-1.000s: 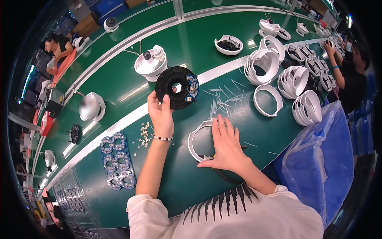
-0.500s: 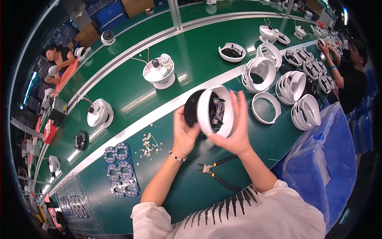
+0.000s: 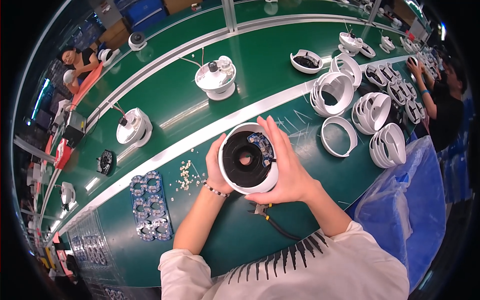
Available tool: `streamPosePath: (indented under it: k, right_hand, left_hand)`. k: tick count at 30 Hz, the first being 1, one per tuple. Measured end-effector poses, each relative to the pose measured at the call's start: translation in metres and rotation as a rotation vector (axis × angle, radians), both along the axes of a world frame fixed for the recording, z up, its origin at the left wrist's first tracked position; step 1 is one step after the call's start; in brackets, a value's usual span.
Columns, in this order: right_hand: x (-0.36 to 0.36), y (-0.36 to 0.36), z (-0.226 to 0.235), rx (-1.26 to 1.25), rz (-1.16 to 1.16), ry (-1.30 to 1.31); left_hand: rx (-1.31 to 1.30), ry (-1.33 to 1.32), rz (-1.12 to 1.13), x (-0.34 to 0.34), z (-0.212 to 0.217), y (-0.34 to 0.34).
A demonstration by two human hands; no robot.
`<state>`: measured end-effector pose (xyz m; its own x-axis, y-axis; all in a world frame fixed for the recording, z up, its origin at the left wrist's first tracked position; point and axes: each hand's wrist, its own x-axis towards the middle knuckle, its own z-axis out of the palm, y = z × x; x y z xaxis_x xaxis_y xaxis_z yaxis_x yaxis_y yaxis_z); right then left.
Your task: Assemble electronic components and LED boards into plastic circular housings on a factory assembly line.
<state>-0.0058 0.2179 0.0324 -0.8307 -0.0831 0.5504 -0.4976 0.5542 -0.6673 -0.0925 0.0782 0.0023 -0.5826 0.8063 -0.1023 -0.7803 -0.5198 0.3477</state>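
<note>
Between my hands is a round white housing ring point(image 3: 223, 176) with a black disc-shaped insert point(image 3: 235, 167) seated inside it. A round hole shows at the middle of the insert. A small curved blue circuit board point(image 3: 259, 144) lies along its upper right side. My left hand point(image 3: 215, 165) wraps the ring's left side, with most of its fingers hidden behind. My right hand point(image 3: 287, 170) grips the right side, thumb under the lower rim and fingers along the upper edge. Just below lie diagonal cutters point(image 3: 261, 209), partly covered by my right hand.
Left of my hands are a blue circuit board panel point(image 3: 151, 205) and scattered small pale connectors point(image 3: 187, 179). Stacked white rings point(image 3: 332, 94) and a single ring point(image 3: 326, 137) stand right, beside a blue plastic-covered bin point(image 3: 405, 205). White camera-like units point(image 3: 216, 80) rest beyond the metal strip.
The housing has come down and left, and turned so its inside faces up toward me. The black part, which stuck out on the left, now shows within the white ring.
</note>
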Motion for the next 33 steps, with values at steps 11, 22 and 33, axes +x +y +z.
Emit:
streamPosePath:
  k: [11, 22, 33]
  right_hand:
    - [-0.004, -0.003, 0.009, 0.119, -0.158, 0.002]
    - [-0.013, -0.033, -0.014, -0.046, -0.326, 0.077]
    - [-0.019, -0.013, 0.003, 0.066, -0.110, 0.066]
  left_hand:
    - [0.114, 0.237, 0.101, 0.011, -0.005, 0.000]
    - [0.051, 0.347, 0.302, 0.016, -0.001, 0.000]
    - [0.041, 0.374, 0.086, -0.004, 0.005, -0.017]
